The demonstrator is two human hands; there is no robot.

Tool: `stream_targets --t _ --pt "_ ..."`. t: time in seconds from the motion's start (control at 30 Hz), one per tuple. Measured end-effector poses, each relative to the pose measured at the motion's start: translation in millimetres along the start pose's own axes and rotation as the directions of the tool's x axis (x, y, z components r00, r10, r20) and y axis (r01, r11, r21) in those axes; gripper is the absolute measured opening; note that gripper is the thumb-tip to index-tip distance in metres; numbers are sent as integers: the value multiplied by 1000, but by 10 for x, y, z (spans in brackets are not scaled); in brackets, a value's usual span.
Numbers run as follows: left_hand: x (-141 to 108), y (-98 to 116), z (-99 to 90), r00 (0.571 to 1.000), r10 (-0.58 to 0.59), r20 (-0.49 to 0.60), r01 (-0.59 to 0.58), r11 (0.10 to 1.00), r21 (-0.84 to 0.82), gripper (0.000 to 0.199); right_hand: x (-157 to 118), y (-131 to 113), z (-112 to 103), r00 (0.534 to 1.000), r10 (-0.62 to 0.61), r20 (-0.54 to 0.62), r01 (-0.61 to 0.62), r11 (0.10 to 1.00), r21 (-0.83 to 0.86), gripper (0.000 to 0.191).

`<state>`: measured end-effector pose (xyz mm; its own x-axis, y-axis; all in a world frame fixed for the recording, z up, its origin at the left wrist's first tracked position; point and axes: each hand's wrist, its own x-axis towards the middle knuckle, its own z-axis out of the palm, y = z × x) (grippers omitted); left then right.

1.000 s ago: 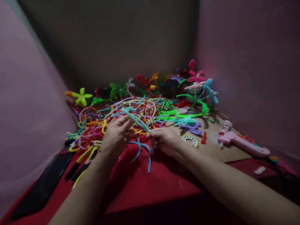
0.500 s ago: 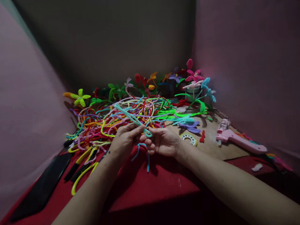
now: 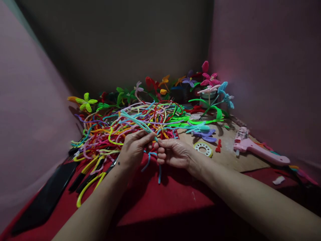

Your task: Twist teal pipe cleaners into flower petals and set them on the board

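Our thing is the lt-blue chenille stem [image 3: 136,121], doubled over, held up above the desk [image 3: 175,204] approx midway btwn its L and R edges, slanting up toward the far L corner. Our L hand [image 3: 135,149] grips it w/ thumb and fingers partway along; our R hand [image 3: 174,154] pinches the low end, other fingers curled. We'd judge it v. light, soft & fuzzy outside, bendy but shape-keeping (prob. wire core), not slippery, hard to break tho sharp kinks may stay; best taken nr the fold or ends, thumb + index. Just below our hands, blue pcs [image 3: 159,174] lie toward the desk's front edge. Beyond, a multicolour stem pile [image 3: 100,132] spreads toward the far edge, where fuzzy flowers [image 3: 86,102] stand. Toward the R edge: a board [image 3: 225,162] w/ a wht/yellow ring [image 3: 209,150] & pink glue gun [image 3: 263,152]. Along the L edge, a black slab [image 3: 46,197].
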<state>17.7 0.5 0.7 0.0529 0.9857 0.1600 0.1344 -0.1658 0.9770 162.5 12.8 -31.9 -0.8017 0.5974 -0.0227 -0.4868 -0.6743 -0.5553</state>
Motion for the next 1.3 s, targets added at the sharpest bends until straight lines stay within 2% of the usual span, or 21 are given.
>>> stream_targets --t 0.13,0.23,0.4,0.5,0.63,0.73,0.8,0.87,0.93,1.0,1.03,1.07,1.1,1.13,1.23,1.27,1.3 --pt "-18 -2 4 995 70 -77 -55 982 181 27 17 6 35 984 -48 -170 35 996 -83 17" --pt "-28 6 13 991 78 -111 -55 978 203 28 25 4 38 961 -76 -267 36 988 -152 17" --pt "-9 48 -18 979 84 -186 -77 996 40 32 4 -29 13 954 -124 -272 59 970 -237 25" --pt "1 61 -48 972 47 -229 -53 998 -20 32 -22 -54 24 937 -238 -256 143 929 -341 25" --pt "-10 50 -45 987 26 -159 -28 1000 -11 33 -45 -39 75 918 -346 -194 194 819 -541 21" --pt "-30 50 -19 995 35 -91 -26 995 93 36 -36 -11 104 897 -385 -218 147 724 -674 19" --pt "-39 53 -1 996 31 -86 -19 992 129 35 -23 5 105 865 -426 -265 93 654 -751 19" --pt "-41 50 18 993 20 -115 -8 995 104 34 -17 22 94 823 -498 -274 40 531 -846 20" --pt "-36 40 38 988 0 -152 7 999 42 35 -24 41 80 776 -603 -188 14 314 -949 20" --pt "-28 31 60 983 -45 -180 38 998 -43 36 -41 57 73 733 -678 -53 -4 73 -997 21" --pt "-25 30 69 979 -75 -188 59 995 -86 35 -49 61 74 717 -697 -2 -9 -6 -1000 21" --pt "-23 31 77 976 -103 -193 81 989 -121 33 -56 61 79 713 -701 16 -10 -33 -999 22" --pt "-22 35 82 972 -126 -197 98 984 -146 32 -60 58 86 724 -690 -5 -3 5 -1000 21" --pt "-23 40 87 971 -139 -196 108 981 -160 31 -61 50 96 752 -657 -55 18 104 -994 20" --pt "-36 56 98 977 -136 -163 108 979 -170 31 -52 17 124 877 -441 -190 109 569 -815 13" --pt "-44 57 102 979 -138 -147 113 979 -168 31 -47 6 128 905 -373 -204 121 686 -718 14" --pt "-51 55 107 982 -138 -131 116 980 -162 31 -41 -2 128 918 -334 -214 126 758 -640 15"
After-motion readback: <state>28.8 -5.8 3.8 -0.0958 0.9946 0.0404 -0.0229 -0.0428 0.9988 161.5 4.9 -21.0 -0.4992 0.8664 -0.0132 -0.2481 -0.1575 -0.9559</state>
